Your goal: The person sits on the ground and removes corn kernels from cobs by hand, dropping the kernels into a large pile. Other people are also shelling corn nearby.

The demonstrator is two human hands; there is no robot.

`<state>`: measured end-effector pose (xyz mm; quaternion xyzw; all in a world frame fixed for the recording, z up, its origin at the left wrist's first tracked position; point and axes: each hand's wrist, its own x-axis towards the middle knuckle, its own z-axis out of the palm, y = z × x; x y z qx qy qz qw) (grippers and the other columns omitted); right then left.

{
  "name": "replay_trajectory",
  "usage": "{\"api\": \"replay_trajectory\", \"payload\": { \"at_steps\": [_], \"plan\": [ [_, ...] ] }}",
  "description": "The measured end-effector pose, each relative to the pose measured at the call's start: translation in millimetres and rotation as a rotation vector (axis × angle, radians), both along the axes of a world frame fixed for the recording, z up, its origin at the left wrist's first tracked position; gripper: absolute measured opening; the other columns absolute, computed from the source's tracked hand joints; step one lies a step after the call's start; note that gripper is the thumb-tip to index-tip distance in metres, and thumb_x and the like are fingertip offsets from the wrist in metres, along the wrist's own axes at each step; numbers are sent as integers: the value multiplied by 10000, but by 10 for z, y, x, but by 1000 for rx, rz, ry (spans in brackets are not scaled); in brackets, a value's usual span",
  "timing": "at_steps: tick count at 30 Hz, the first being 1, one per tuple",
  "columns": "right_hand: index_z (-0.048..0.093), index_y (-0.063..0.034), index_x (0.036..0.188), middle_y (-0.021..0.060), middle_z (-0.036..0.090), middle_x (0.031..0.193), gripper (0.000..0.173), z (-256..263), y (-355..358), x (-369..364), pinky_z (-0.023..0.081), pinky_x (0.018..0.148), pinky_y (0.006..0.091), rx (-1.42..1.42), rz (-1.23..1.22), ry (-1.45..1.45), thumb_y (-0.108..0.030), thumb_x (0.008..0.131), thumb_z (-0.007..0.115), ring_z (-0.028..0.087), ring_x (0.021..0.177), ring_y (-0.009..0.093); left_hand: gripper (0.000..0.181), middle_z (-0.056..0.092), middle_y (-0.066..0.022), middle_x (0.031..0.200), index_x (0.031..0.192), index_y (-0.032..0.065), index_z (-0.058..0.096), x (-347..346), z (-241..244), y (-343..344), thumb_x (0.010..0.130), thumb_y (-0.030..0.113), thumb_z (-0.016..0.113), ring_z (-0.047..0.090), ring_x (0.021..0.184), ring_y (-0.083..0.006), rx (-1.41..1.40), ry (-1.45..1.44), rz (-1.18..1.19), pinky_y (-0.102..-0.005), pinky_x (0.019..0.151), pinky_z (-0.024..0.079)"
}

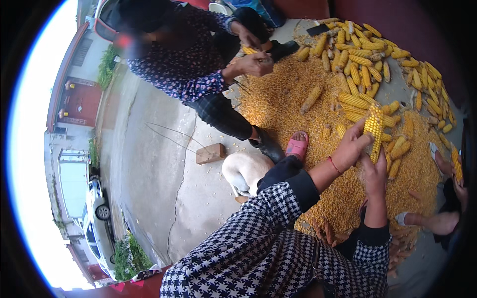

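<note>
An ear of yellow corn [374, 128], its kernels mostly still on, is held over the heap. My left hand [350, 145], with a red string at the wrist, grips its side with the thumb. Around the lower end closes my right hand [374, 173]. Beneath both hands spreads a wide pile of loose corn kernels [335, 193]. More unshelled ears [359, 59] lie beyond, and several are close behind the held ear. Reddish bare cobs [328, 231] lie near my lap.
A person in a flowered shirt [193, 74] holds corn at the upper left. Another person's hands [460, 186] hold an ear at the right edge. A pale dog [246, 171] lies curled left of my leg, near a brick-like block [210, 153] with thin wires.
</note>
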<state>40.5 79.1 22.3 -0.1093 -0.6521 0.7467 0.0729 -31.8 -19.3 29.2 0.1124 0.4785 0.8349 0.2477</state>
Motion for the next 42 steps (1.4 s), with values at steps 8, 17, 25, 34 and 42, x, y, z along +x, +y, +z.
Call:
{"api": "replay_trajectory", "payload": {
  "at_steps": [8,17,25,34,42],
  "plan": [
    [381,23,1407,144,473,1363,553,-407,179,101,405,984,351,-63,-8,-98,-181,932,578,499,1200,230,416,588,-12,1023,1211,-31,519,39,-60,148,807,68,510,530,908,-88,62,-57,82,-236,819,446],
    [380,55,1393,154,458,1373,542,-247,23,139,391,1001,337,75,-18,-83,-156,933,577,483,1215,216,458,604,-9,1022,1232,-40,527,64,-81,48,783,47,513,534,900,-86,89,-50,85,-229,817,443],
    [482,11,1269,75,562,1172,396,-79,68,39,452,890,291,-1,-18,-29,-92,901,587,558,1046,155,448,632,-54,1078,1246,-54,530,-41,-156,91,812,57,542,575,950,-129,100,-170,-11,-252,857,456],
    [481,7,1234,56,591,1084,421,-214,125,85,462,874,288,52,-25,-29,-86,853,633,563,988,127,494,616,-172,1143,1213,-87,514,23,-125,156,734,28,477,585,1065,-256,49,-234,-19,-347,981,451],
    [493,15,1151,74,607,928,412,-124,29,92,492,726,301,119,-114,24,-114,797,659,600,811,163,523,579,-182,1218,1294,-39,454,49,-121,102,790,98,486,555,1146,-289,165,-341,-38,-393,1028,417]
  ]
}}
